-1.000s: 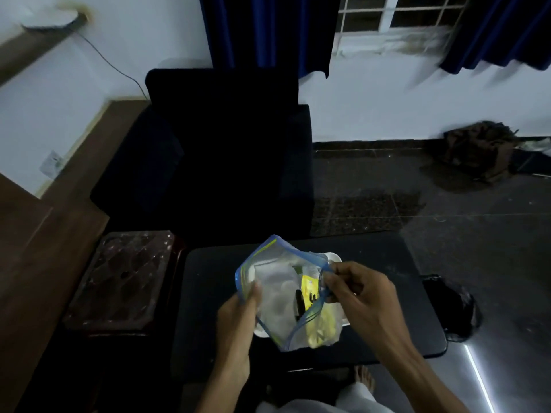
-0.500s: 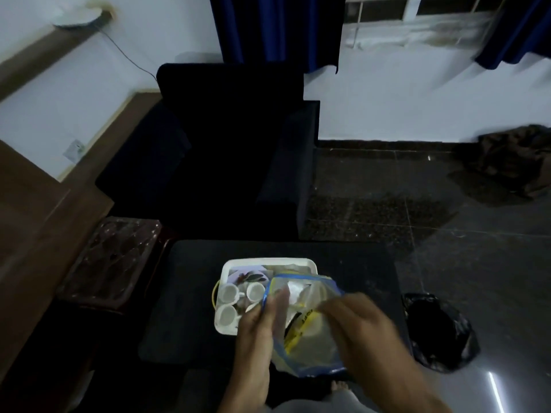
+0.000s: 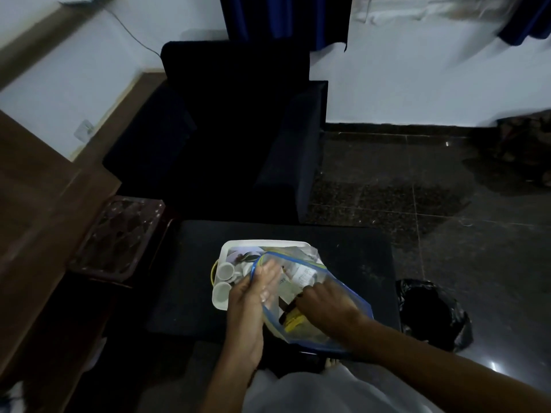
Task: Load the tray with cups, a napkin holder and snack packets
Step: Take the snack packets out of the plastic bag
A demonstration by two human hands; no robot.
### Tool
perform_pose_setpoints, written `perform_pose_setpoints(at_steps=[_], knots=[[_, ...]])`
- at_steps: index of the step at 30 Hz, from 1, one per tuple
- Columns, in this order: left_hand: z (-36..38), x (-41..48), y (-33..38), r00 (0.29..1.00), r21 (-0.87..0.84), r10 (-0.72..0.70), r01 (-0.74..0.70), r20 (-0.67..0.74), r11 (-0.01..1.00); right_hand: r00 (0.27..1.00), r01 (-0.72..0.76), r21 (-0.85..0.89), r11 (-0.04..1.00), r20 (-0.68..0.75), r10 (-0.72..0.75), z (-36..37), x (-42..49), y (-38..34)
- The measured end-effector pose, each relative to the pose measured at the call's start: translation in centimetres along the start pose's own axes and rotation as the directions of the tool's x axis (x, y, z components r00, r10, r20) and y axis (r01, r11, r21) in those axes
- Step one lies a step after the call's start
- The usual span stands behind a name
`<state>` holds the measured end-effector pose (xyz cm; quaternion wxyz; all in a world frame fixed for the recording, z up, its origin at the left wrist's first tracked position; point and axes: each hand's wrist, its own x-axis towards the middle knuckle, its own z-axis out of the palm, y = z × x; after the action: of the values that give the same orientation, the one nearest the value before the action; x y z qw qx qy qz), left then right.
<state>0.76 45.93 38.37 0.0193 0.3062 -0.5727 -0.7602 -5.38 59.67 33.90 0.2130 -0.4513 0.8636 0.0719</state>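
Note:
A white rectangular tray (image 3: 238, 244) sits on a low black table (image 3: 351, 257). Two small white cups (image 3: 225, 270) stand along the tray's left side, with a patterned item behind them. A clear zip bag (image 3: 301, 278) with a blue edge lies over the tray's right half; it holds papers and yellow snack packets (image 3: 293, 321). My left hand (image 3: 253, 293) grips the bag's open mouth at its left rim. My right hand (image 3: 325, 305) is pushed inside the bag, its fingers curled among the contents. Whether those fingers hold a packet is hidden.
A dark armchair (image 3: 232, 129) stands right behind the table. A dark patterned stool (image 3: 119, 236) sits to the left, beside wooden furniture (image 3: 38, 210). A black plastic bag (image 3: 432, 311) lies on the tiled floor at the table's right edge.
The bag has come down from in front of me onto the tray's right half. My right hand has gone from the bag's rim into its inside. The view tilted down.

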Motion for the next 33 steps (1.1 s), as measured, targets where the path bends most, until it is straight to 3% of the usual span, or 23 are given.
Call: perform_pose_setpoints(at_steps=[8, 13, 17, 22, 24, 27, 29, 33], knots=[[-3.4, 2.0, 1.4, 0.995, -0.007, -0.098, 0.097, -0.024, 0.995, 0.975, 0.062, -0.061, 0.996, -0.209, -0.074, -3.6, 0.6, -1.8], [-5.4, 3.2, 2.6, 0.984, -0.083, -0.17, 0.166, -0.044, 0.983, 0.971, 0.045, -0.054, 0.998, -0.233, -0.056, -8.0, 0.2, -3.4], [-7.1, 3.7, 3.6, 0.983, -0.091, -0.182, 0.182, 0.009, 0.979, 0.966, 0.018, 0.045, 0.999, -0.26, -0.006, -12.2, -1.3, -3.8], [-9.7, 4.5, 4.0, 0.977, -0.039, -0.201, 0.204, 0.067, 0.978, 0.941, -0.121, 0.177, 0.977, -0.294, 0.169, -16.7, -3.7, -4.0], [-10.8, 5.1, 3.8, 0.967, -0.053, -0.243, 0.247, 0.073, 0.968, 0.865, -0.156, 0.311, 0.938, -0.415, 0.281, -17.5, -5.0, -3.8], [-12.4, 5.8, 3.5, 0.953, -0.109, -0.285, 0.296, 0.105, 0.949, 0.605, -0.159, 0.558, 0.815, -0.597, 0.527, -16.8, -7.0, -3.0], [-13.3, 5.9, 3.3, 0.951, -0.141, -0.284, 0.3, 0.122, 0.944, 0.461, -0.155, 0.724, 0.672, -0.549, 0.697, -15.0, -7.7, -2.2], [-14.1, 5.4, 2.9, 0.958, -0.167, -0.246, 0.269, 0.146, 0.949, 0.311, -0.127, 0.943, 0.308, -0.257, 0.915, -9.2, -6.5, 0.8]])
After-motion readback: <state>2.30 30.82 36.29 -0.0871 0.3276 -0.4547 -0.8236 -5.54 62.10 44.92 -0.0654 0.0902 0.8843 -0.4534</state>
